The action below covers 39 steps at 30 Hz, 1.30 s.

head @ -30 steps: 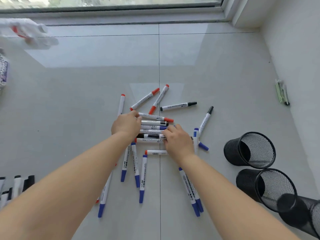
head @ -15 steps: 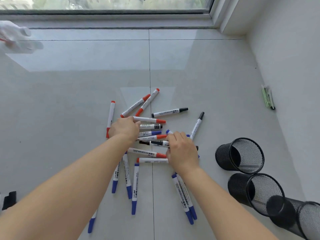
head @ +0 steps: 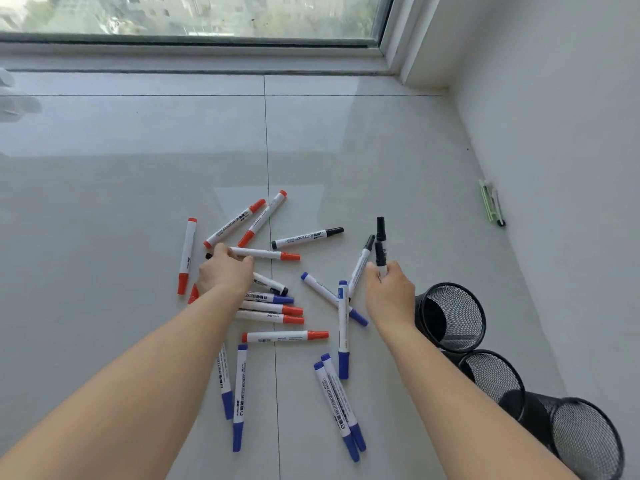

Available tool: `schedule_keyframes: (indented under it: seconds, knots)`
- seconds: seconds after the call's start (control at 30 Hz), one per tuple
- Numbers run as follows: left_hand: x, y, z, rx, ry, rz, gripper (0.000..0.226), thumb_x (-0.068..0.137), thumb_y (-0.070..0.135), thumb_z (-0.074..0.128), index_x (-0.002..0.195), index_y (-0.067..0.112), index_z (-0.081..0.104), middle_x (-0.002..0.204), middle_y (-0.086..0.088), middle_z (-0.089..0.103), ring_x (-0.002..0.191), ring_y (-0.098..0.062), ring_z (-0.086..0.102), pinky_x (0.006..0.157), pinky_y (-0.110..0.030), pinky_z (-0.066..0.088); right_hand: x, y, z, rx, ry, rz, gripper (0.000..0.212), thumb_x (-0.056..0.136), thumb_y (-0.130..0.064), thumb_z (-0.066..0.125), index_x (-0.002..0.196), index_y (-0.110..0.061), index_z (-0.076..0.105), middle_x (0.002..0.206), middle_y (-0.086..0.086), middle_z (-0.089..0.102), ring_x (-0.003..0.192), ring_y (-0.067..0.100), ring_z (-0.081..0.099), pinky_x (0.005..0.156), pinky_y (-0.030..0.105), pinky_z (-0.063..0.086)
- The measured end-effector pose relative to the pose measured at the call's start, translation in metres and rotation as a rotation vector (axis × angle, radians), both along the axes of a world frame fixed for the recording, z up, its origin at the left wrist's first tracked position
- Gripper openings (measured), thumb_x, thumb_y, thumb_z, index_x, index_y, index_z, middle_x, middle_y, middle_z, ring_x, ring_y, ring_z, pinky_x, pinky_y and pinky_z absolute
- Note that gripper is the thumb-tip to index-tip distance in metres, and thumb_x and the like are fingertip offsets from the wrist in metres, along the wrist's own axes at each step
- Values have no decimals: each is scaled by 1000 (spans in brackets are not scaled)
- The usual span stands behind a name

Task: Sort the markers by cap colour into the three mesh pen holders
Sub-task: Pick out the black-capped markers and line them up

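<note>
Several whiteboard markers with red, blue and black caps lie scattered on the grey tiled floor. My right hand grips two black-capped markers, held upright just left of the nearest mesh pen holder. Another black-capped marker lies just left of that hand. My left hand curls its fingers over the top of the pile. A black marker end pokes out on its left and a red-capped marker on its right. Two more holders lie tipped at the lower right.
All three black mesh holders lie on their sides along the right wall, openings facing me. A green and white object lies at the foot of the wall. A window sill runs along the far side. Something blurred and white is at the left edge.
My right hand has lifted black markers out of the pile and moved right, towards the nearest holder. My left hand has shifted slightly on the pile, and some markers have spread.
</note>
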<state>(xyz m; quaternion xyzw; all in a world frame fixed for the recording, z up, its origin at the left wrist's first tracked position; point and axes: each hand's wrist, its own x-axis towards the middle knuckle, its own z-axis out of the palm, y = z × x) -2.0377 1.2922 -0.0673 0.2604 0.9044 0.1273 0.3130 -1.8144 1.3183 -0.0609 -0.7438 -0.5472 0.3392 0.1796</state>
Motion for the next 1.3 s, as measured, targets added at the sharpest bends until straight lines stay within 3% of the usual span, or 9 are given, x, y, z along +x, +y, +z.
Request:
schedule_keyframes:
  seconds: [0.17,0.27,0.4,0.6,0.73,0.9,1.03,1.17,1.3]
  knots:
    - [3,7,6,110,34,6,16,91,15,40,107,14,42,105,-17,54,83,-31,52,68,-37,45,1,17,-9,-81,59,-98,29,94,-21,41,66,-18,33,66,0,43,71,26,44,60,32,29]
    - [3,11,10,203,38,-54,40,91,4,32,126,25,34,103,-19,52,77,-29,50,59,-35,38,0,24,-18,-132,41,-129,18,93,-25,43,91,-10,50,84,7,54,78,26,48,66,31,36]
    - [6,22,23,267,104,-285,69,96,7,33,143,47,2,77,-6,46,61,-21,45,52,-32,34,-2,25,-30,-198,15,-115,35,86,-41,53,103,-11,54,94,6,60,82,28,55,65,31,40]
    - [25,58,19,130,266,-565,31,97,18,41,127,11,44,103,-18,60,93,-35,55,70,-37,41,-1,29,-36,-202,-72,-82,26,83,-37,55,83,-11,50,76,2,52,69,25,49,51,27,31]
    - [42,78,10,138,286,-768,26,96,29,46,115,13,53,99,-11,58,98,-32,54,69,-35,40,1,32,-39,-190,-91,-69,22,85,-31,52,77,-11,48,68,1,46,68,27,47,50,27,28]
    - [48,89,-16,22,374,-973,44,90,44,52,124,17,49,121,-8,50,116,-27,42,92,-35,39,3,31,-47,-144,-138,-71,22,84,-30,49,75,-9,49,64,1,46,66,27,48,45,25,23]
    - [49,86,-22,49,413,-961,37,95,38,46,118,10,49,114,-10,52,105,-26,50,81,-35,44,-1,26,-45,-105,-213,-12,23,81,-31,49,78,-9,55,64,1,50,55,20,46,44,24,25]
    - [48,75,-4,145,437,-918,27,97,34,42,105,8,45,91,-12,62,70,-27,50,56,-33,39,-5,23,-25,-72,-204,74,21,79,-30,49,77,-10,53,66,2,53,59,22,48,47,26,29]
    - [29,56,37,299,393,-809,25,96,35,41,101,11,44,81,-3,53,66,-26,46,56,-34,36,-22,13,17,163,-70,237,24,78,-26,51,61,-16,38,54,-1,44,49,17,38,44,27,26]
